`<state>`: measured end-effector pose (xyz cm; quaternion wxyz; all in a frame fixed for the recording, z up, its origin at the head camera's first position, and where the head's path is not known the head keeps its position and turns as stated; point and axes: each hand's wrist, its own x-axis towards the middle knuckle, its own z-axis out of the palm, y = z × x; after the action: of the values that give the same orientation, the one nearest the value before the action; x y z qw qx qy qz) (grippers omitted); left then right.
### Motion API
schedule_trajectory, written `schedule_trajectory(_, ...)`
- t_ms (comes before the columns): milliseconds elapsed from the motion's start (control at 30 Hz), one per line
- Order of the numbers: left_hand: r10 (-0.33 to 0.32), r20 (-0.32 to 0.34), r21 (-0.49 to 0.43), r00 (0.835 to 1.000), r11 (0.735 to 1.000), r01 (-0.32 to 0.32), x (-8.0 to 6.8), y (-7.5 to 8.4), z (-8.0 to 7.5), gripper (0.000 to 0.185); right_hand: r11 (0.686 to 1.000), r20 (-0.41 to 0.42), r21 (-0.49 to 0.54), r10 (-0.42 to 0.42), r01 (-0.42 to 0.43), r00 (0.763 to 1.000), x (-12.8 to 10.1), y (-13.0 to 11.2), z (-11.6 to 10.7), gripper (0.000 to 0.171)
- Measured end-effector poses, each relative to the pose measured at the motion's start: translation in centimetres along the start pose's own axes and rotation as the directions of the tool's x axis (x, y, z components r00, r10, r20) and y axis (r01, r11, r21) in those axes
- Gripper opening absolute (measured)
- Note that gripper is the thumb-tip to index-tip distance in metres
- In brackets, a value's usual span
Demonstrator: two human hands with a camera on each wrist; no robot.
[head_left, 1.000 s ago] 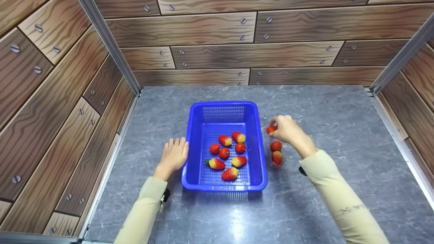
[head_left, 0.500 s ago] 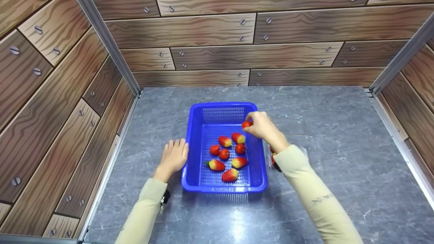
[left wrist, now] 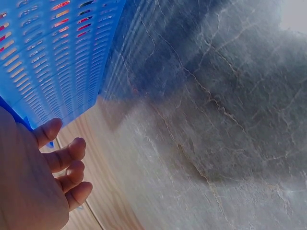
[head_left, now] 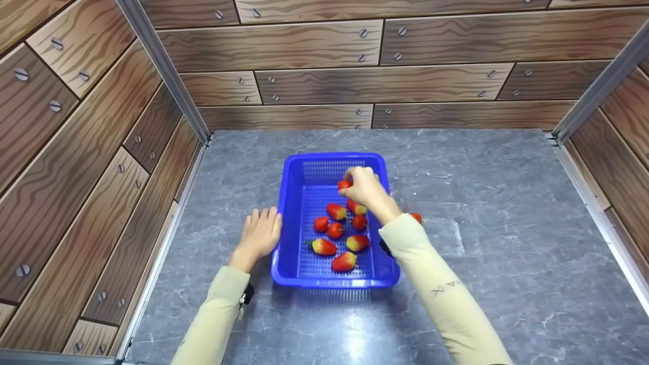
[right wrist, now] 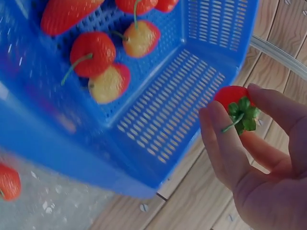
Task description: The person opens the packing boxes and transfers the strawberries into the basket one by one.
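Between thumb and fingertips my right hand (head_left: 369,188) pinches a small red strawberry (right wrist: 230,97), its green leafy cap and stem showing in the right wrist view. That hand is over the far right part of a blue perforated plastic basket (head_left: 334,283). Several red and red-yellow fruits lie on the basket's floor, among them a red-yellow one (head_left: 344,262) near the front and a round red one with a stem (right wrist: 93,53). My left hand (head_left: 259,234) rests against the basket's left rim, fingers stretched forward; its fingertips show beside the wall in the left wrist view.
Right of the basket, a red fruit (head_left: 416,217) shows partly behind my right sleeve. A clear plastic container (head_left: 459,238) lies there on the grey marbled tabletop (head_left: 527,213). Wood-patterned walls (head_left: 324,45) with metal corner rails enclose the back and sides.
My right hand has carried the strawberry leftward from beside the clear container, across the right rim, to over the basket. The left hand and basket have stayed in place.
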<state>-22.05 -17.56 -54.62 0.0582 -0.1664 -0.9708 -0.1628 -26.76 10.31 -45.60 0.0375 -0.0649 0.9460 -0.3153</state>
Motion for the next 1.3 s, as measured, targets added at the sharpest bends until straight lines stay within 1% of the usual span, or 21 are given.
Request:
schedule_trajectory(233,-0.001,0.002,0.006,1.000,1.000,0.001,0.1,0.1,0.0,0.031,0.992,-0.114,0.127,0.036,-0.021,0.993,0.7,0.3,2.6,0.032)
schedule_trajectory(333,-0.002,0.001,-0.001,1.000,1.000,0.002,0.1,0.0,0.1,0.031,0.987,-0.159,0.159,0.043,-0.017,0.986,1.0,0.4,3.8,0.033)
schedule_trajectory(400,-0.001,-0.007,-0.008,1.000,1.000,0.001,0.1,0.0,0.2,0.031,0.987,-0.191,0.159,0.039,-0.009,0.981,1.2,0.5,4.7,0.034)
schedule_trajectory(533,0.002,-0.021,-0.014,1.000,1.000,-0.002,0.2,-0.1,0.3,0.030,0.983,-0.244,0.181,0.005,0.040,0.970,1.6,0.5,6.2,0.036)
schedule_trajectory(667,-0.006,0.001,-0.006,1.000,1.000,0.006,0.1,0.0,0.2,0.031,0.970,-0.271,0.220,-0.043,0.105,0.962,1.9,0.4,7.8,0.035)
schedule_trajectory(767,-0.012,0.012,0.000,1.000,1.000,0.012,0.0,0.1,0.1,0.031,0.965,-0.287,0.222,-0.071,0.139,0.955,2.0,0.4,8.8,0.035)
schedule_trajectory(900,-0.011,0.008,0.005,1.000,1.000,0.011,0.0,0.1,0.0,0.031,0.964,-0.273,0.201,-0.115,0.173,0.955,2.0,0.4,9.7,0.035)
schedule_trajectory(1067,-0.010,0.014,0.009,1.000,1.000,0.010,0.0,0.0,0.2,0.031,0.968,-0.195,0.161,-0.161,0.193,0.968,1.9,0.6,10.4,0.037)
schedule_trajectory(1300,-0.010,0.009,0.006,1.000,1.000,0.010,0.1,-0.1,0.3,0.031,0.965,-0.128,0.145,-0.199,0.217,0.972,2.0,1.1,11.0,0.039)
